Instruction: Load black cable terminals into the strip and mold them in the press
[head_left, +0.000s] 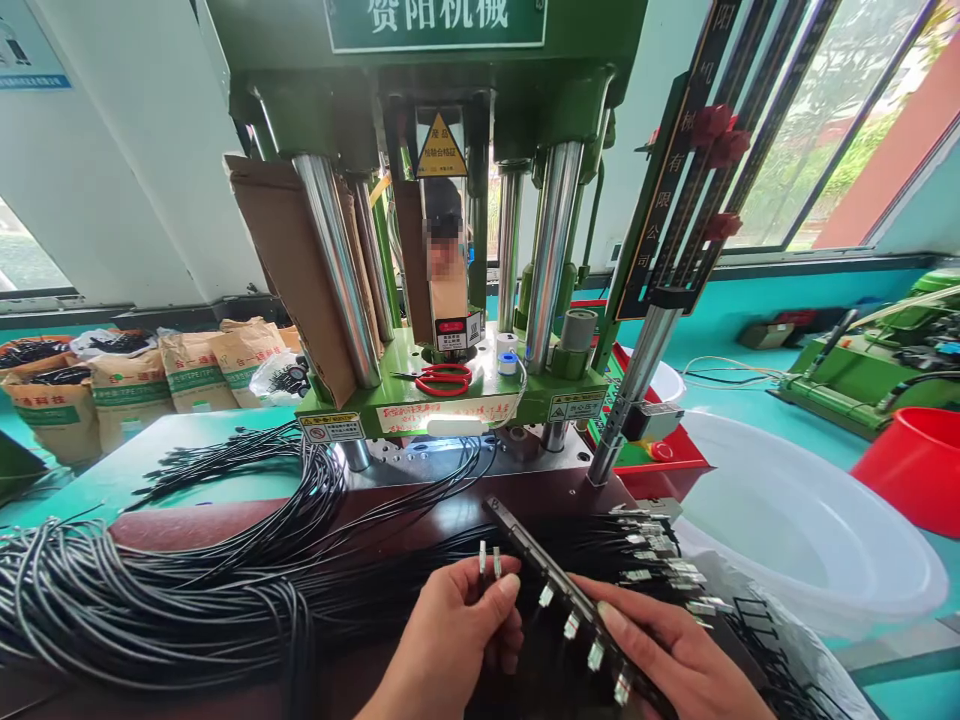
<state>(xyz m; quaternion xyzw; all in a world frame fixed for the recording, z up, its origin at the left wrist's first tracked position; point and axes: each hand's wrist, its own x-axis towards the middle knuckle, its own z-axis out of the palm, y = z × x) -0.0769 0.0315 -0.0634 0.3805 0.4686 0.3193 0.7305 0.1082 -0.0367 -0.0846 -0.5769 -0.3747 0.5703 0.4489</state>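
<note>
Low in the view, my left hand [457, 625] pinches two small silvery cable connectors [483, 557] between thumb and fingers, their metal ends pointing up. To its right, my right hand [664, 640] grips a long dark mold bar [536, 550], which slants from upper left to lower right. Several silvery connectors [571, 625] are seated along the bar's near side. The connectors in my left hand are close beside the bar but apart from it. Behind the bar lie black cables [555, 535] whose silvery connector ends [667, 570] fan out to the right. My palms hide part of the bar's lower end.
A green press [442, 70] with steel columns stands ahead. Red-handled scissors [442, 379] lie on its plate. A large bundle of black cables [150, 600] covers the table's left. A white tub [810, 520] and a red bucket [915, 470] stand right. A person [448, 285] is beyond the press.
</note>
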